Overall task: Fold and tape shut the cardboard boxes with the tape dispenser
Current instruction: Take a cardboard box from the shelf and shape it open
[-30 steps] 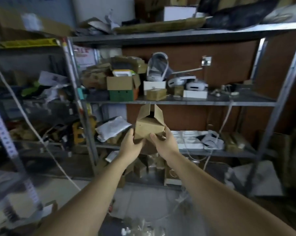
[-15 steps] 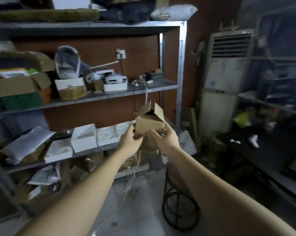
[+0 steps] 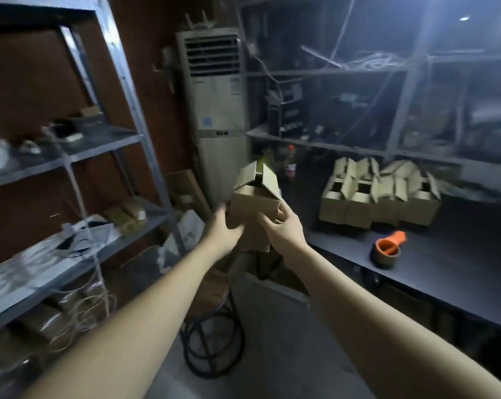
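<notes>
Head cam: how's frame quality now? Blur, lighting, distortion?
Head view: dim overall, bright light top right; left shelving motion-blurred; cardboard box, left hand and right hand fairly sharp; wide-angle bows the shelf posts; orange tape dispenser legible.

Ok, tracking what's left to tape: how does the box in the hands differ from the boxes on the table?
The held box is in the air, gripped by left hand and right hand; the table boxes stand on the table. The held box is alone; the table boxes are packed together. Both: brown cardboard, top flaps open.
</notes>
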`<state>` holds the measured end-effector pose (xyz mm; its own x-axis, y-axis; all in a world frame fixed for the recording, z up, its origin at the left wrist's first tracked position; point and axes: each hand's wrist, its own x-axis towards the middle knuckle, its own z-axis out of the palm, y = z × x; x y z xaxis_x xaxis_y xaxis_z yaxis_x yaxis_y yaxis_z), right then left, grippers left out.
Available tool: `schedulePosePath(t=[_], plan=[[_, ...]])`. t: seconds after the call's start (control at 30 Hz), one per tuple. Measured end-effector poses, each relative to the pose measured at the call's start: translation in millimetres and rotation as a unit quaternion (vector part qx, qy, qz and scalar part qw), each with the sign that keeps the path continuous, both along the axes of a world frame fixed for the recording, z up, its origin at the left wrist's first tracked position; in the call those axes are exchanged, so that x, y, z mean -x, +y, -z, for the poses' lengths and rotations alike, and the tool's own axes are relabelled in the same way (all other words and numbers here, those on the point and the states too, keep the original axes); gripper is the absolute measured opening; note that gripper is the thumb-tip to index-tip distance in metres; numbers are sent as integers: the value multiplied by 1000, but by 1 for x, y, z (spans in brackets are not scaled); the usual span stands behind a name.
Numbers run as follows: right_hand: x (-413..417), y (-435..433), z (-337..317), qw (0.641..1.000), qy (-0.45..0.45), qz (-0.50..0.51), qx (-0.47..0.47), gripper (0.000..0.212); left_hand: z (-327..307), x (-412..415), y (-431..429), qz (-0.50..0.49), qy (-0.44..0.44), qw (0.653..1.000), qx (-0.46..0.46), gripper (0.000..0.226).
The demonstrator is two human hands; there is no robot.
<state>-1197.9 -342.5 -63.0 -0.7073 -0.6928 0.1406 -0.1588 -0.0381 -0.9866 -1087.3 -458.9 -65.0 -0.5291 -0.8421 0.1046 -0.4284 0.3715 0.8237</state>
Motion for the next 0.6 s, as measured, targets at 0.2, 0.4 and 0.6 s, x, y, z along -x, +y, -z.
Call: schedulePosePath(t=[0.2, 0.4, 0.6], plan=[[68, 41, 11, 990, 36, 131, -31, 39, 21, 100, 18, 143, 17, 989, 21, 65], [111, 102, 17, 967, 52, 236, -82, 50, 40, 178, 52, 276, 57, 959, -33, 55], [152, 167, 13, 954, 9, 294, -56, 48, 41, 239, 118, 361, 97, 924, -80, 58]])
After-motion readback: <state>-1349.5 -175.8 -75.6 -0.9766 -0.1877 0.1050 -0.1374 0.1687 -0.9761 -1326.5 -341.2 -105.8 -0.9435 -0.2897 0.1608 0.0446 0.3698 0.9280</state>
